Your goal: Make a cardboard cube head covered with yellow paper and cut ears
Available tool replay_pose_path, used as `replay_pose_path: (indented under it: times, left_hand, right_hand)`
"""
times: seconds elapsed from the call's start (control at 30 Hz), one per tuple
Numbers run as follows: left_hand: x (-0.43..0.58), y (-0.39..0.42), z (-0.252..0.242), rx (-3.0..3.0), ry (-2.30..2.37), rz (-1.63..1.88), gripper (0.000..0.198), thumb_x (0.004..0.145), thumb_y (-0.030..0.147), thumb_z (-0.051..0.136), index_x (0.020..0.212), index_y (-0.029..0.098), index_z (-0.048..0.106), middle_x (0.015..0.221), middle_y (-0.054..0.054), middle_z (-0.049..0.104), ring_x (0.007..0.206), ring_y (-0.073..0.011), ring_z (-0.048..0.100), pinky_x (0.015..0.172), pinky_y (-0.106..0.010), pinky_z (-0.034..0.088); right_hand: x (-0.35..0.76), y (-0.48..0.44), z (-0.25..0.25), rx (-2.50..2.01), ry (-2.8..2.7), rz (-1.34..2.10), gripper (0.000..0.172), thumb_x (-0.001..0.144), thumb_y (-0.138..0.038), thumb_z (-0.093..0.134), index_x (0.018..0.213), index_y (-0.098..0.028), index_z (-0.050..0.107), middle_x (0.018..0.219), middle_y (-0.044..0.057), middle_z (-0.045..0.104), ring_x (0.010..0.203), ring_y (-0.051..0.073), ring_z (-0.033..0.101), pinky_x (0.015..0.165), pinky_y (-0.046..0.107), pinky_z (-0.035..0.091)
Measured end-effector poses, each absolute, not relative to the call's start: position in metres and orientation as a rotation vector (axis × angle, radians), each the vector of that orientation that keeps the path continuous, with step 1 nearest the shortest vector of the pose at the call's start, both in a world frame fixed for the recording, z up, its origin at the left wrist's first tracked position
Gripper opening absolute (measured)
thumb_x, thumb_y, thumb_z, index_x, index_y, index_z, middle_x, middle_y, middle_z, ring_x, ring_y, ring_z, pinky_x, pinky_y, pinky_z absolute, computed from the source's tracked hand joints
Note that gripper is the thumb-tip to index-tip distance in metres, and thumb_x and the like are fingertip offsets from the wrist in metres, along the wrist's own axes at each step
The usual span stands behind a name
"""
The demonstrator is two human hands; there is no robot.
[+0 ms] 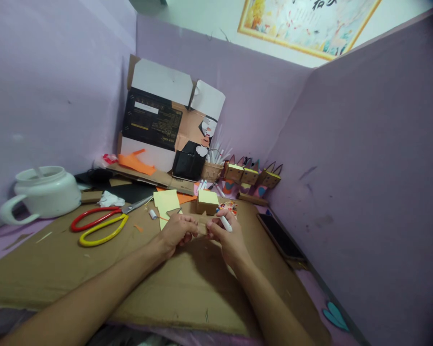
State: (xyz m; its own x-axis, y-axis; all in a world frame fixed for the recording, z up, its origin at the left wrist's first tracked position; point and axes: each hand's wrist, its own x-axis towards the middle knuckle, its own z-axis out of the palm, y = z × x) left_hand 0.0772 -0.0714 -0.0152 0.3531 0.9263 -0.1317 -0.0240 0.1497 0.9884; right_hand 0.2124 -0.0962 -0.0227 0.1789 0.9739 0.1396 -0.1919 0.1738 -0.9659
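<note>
My left hand [179, 231] is closed, pinching a small piece of brown cardboard [202, 226] from its left side. On the other side, the fingers of my right hand [228, 238] also grip that cardboard, and a white marker [225, 223] is tucked in the same hand. Just beyond stands a small cardboard box [207, 206] with a yellow top. Yellow paper [167, 202] lies behind my left hand, with a small cardboard triangle [173, 211] on it. Near it rests a white marker cap [152, 214].
Red-and-yellow scissors [104, 228] lie left on the cardboard mat [130, 283], near a white mug-like pot [45, 192]. A phone [280, 235] lies by the right wall. At the back are an opened box [155, 120], a basket of markers [212, 170] and several cat-eared cardboard figures [250, 175].
</note>
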Motion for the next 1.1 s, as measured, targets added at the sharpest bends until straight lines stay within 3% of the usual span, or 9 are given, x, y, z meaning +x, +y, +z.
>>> replay_pose_path:
  times: [0.3, 0.43, 0.53, 0.7, 0.87, 1.1]
  left_hand:
    - [0.076, -0.07, -0.011, 1.398, 1.066, 0.819, 0.014, 0.055, 0.024, 0.056, 0.045, 0.016, 0.05, 0.036, 0.005, 0.041, 0.033, -0.0065, 0.03, 0.037, -0.022, 0.018]
    - [0.047, -0.049, 0.003, 1.505, 1.265, 1.032, 0.006, 0.055, 0.02, 0.064, 0.058, 0.014, 0.061, 0.053, 0.003, 0.053, 0.054, -0.0097, 0.043, 0.05, -0.021, 0.028]
    - [0.017, -0.027, 0.01, 1.496, 1.457, 1.207, 0.007, 0.061, 0.018, 0.062, 0.066, 0.015, 0.061, 0.063, 0.003, 0.054, 0.065, -0.0115, 0.043, 0.056, -0.022, 0.026]
    - [0.013, -0.02, 0.006, 1.406, 1.435, 1.157, 0.01, 0.066, 0.019, 0.058, 0.071, 0.011, 0.06, 0.057, 0.002, 0.053, 0.052, -0.009, 0.039, 0.051, -0.022, 0.028]
    - [0.052, -0.056, -0.002, 1.279, 1.027, 0.781, 0.023, 0.056, 0.028, 0.068, 0.07, 0.009, 0.061, 0.065, -0.004, 0.06, 0.046, -0.0066, 0.041, 0.042, -0.02, 0.027]
    - [0.079, -0.076, -0.024, 1.268, 0.944, 0.903, 0.012, 0.058, 0.023, 0.062, 0.058, 0.014, 0.054, 0.043, 0.005, 0.047, 0.038, -0.005, 0.036, 0.036, -0.017, 0.025]
  right_hand:
    - [0.21, -0.099, -0.022, -1.027, -1.06, 1.095, 0.035, 0.057, -0.018, 0.066, 0.08, -0.023, 0.04, 0.055, -0.012, 0.052, 0.045, 0.008, 0.048, 0.045, 0.019, 0.041]
    - [0.215, -0.097, -0.02, -1.065, -1.005, 1.042, 0.034, 0.057, -0.018, 0.065, 0.078, -0.024, 0.039, 0.053, -0.011, 0.054, 0.044, 0.009, 0.048, 0.044, 0.02, 0.04]
    - [0.22, -0.093, -0.02, -1.086, -0.963, 1.0, 0.036, 0.054, -0.018, 0.066, 0.077, -0.024, 0.038, 0.051, -0.01, 0.054, 0.045, 0.01, 0.049, 0.044, 0.02, 0.039]
    - [0.221, -0.092, -0.019, -1.081, -0.949, 0.959, 0.037, 0.053, -0.017, 0.067, 0.077, -0.023, 0.039, 0.05, -0.01, 0.055, 0.045, 0.009, 0.047, 0.045, 0.019, 0.038]
    - [0.215, -0.097, -0.019, -0.953, -0.951, 1.03, 0.035, 0.056, -0.017, 0.066, 0.077, -0.023, 0.038, 0.053, -0.01, 0.058, 0.047, 0.009, 0.05, 0.046, 0.02, 0.039]
    - [0.211, -0.098, -0.024, -0.985, -0.986, 1.018, 0.035, 0.058, -0.016, 0.067, 0.077, -0.023, 0.039, 0.055, -0.01, 0.058, 0.047, 0.01, 0.053, 0.048, 0.022, 0.044]
